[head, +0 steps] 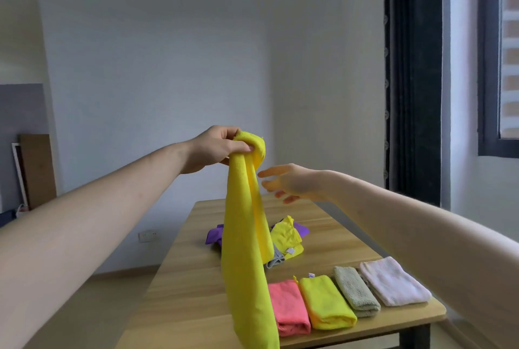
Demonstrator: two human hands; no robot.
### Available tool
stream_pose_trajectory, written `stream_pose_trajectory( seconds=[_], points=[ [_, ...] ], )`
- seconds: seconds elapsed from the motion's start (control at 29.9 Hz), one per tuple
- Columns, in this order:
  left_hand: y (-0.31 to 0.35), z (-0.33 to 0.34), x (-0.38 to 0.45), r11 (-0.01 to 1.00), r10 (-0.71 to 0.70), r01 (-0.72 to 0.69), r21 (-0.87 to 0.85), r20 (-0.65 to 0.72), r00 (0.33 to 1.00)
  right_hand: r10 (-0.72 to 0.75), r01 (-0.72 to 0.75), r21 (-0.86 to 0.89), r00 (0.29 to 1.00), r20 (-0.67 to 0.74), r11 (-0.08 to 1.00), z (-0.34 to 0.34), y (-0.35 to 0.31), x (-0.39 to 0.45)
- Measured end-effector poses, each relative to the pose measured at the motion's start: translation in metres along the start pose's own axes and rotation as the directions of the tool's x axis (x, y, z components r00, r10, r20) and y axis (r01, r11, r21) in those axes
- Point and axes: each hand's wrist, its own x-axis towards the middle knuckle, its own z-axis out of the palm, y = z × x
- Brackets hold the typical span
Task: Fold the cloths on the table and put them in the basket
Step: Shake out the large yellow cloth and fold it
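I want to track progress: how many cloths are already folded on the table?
4, in a row along the near right edge of the table: pink cloth, yellow cloth, green cloth, pale pink cloth. The hanging yellow cloth may hide more.

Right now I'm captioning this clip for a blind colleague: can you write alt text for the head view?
The left hand grips a long yellow cloth held up over a wooden table, while the open right hand reaches toward it. Four folded cloths line the near edge, with a pile of unfolded cloths behind.
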Motion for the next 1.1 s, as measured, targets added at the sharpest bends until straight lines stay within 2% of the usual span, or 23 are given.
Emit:
stream_pose_trajectory(
  seconds=[0.23, 0.33, 0.43, 0.6, 0.8, 0.97, 1.1],
  points=[
    [0.000, -0.014, 0.001, 0.999, -0.029, 0.030, 0.016, -0.016, 0.999, -0.072, 0.068, 0.055, 0.995, 0.075, 0.996, 0.019, -0.005, 0.012],
    [-0.001, -0.017, -0.001, 0.999, -0.043, 0.043, -0.005, -0.028, 0.999, -0.089, 0.075, 0.137, 0.991, 0.103, 0.988, 0.023, -0.005, 0.012],
    [-0.001, -0.016, -0.004, 0.999, -0.042, 0.042, -0.007, -0.035, 0.999, -0.105, 0.090, 0.099, 0.983, 0.150, 0.991, 0.023, -0.005, 0.012],
    [0.001, -0.015, -0.007, 0.995, -0.025, 0.024, -0.099, -0.015, 1.000, -0.028, 0.012, 0.055, 0.954, 0.299, 0.998, 0.024, -0.003, 0.011],
    [-0.012, -0.030, -0.006, 0.996, -0.050, 0.041, -0.073, -0.119, 0.992, 0.094, -0.035, -0.262, 0.971, 0.218, 0.965, 0.017, 0.017, 0.019],
    [-0.040, -0.047, -0.010, 0.978, -0.157, 0.180, 0.105, -0.196, 0.968, 0.147, -0.094, -0.440, 0.985, 0.089, 0.893, 0.001, 0.026, 0.017],
    [-0.068, -0.060, -0.015, 0.924, -0.244, 0.308, 0.227, -0.273, 0.931, 0.099, -0.126, -0.542, 0.992, -0.079, 0.831, -0.002, 0.031, 0.024]
  ],
)
